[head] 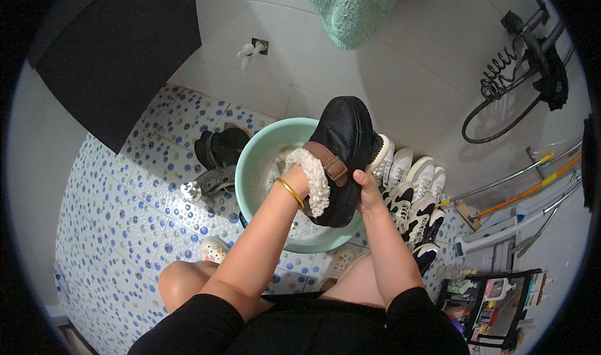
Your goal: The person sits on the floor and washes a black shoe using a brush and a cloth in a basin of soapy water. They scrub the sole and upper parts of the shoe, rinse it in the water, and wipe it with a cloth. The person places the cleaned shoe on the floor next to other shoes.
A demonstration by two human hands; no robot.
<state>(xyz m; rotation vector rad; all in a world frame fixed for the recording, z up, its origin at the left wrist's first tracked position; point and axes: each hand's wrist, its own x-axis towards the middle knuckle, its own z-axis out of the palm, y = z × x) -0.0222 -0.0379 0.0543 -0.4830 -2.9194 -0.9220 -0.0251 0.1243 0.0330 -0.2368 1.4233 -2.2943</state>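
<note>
A black clog (342,125) with a brown buckled strap (327,162) and cream fleece lining (310,179) is held up over a mint-green basin (245,167). My left hand (298,177) reaches inside the clog, so its fingers are hidden; a gold bangle (291,193) circles the wrist. At the clog's right edge, my right hand (369,191) grips what appears to be a cream-backed brush (381,152) with dark bristles against the shoe. Its thumb shows near the clog's side, while the other fingers are mostly hidden. Foamy water (305,228) lies in the basin below.
White and black-and-white sneakers (413,209) stand right of the basin. Dark footwear (223,146) and a grey shoe (216,179) lie left, beside a shiny silvery object (191,191). Long-handled cleaning tools (526,191) and a bottle rack (488,308) line the right wall.
</note>
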